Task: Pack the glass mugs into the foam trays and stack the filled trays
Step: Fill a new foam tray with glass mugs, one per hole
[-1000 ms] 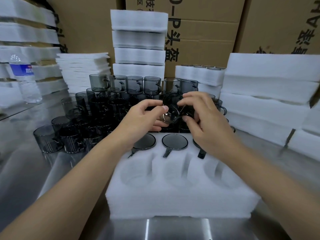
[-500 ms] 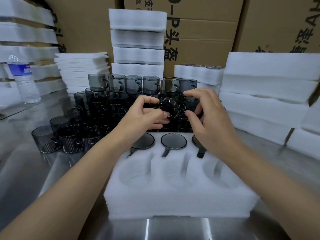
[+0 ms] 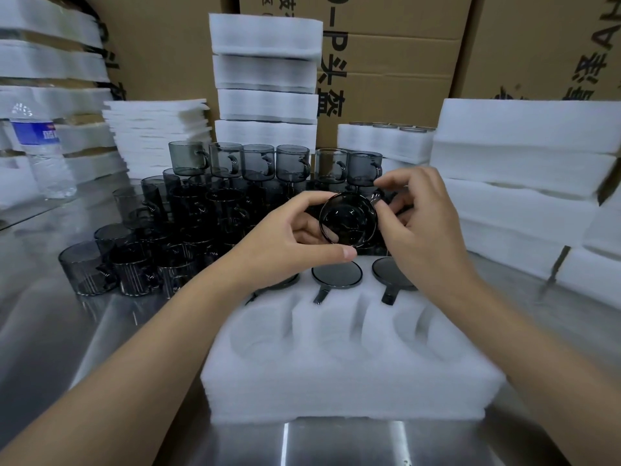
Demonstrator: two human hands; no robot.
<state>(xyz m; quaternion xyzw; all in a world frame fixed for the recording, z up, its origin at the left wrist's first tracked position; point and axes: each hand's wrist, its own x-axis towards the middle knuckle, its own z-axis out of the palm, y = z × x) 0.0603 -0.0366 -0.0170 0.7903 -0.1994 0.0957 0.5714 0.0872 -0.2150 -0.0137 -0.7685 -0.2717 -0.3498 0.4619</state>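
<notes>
A smoky grey glass mug (image 3: 347, 220) is held in the air above the far edge of the white foam tray (image 3: 349, 381), its mouth turned toward me. My left hand (image 3: 292, 243) grips its left side and my right hand (image 3: 420, 230) grips its right side near the handle. The tray's far row holds three mugs (image 3: 337, 274) sunk in their pockets, handles pointing toward me. The near row's three pockets (image 3: 336, 334) are bare. A crowd of loose grey mugs (image 3: 188, 223) stands two layers high behind and left of the tray.
Stacks of white foam trays (image 3: 517, 183) stand at the right, back centre (image 3: 265, 79) and far left. Thin foam sheets (image 3: 158, 136) are piled at back left. A plastic water bottle (image 3: 42, 153) stands at the left. Cardboard boxes (image 3: 396, 62) wall the back. The table (image 3: 67, 331) is steel.
Both hands have turned the mug and lifted it slightly, so its open mouth now faces me. The tray and the other mugs have not moved.
</notes>
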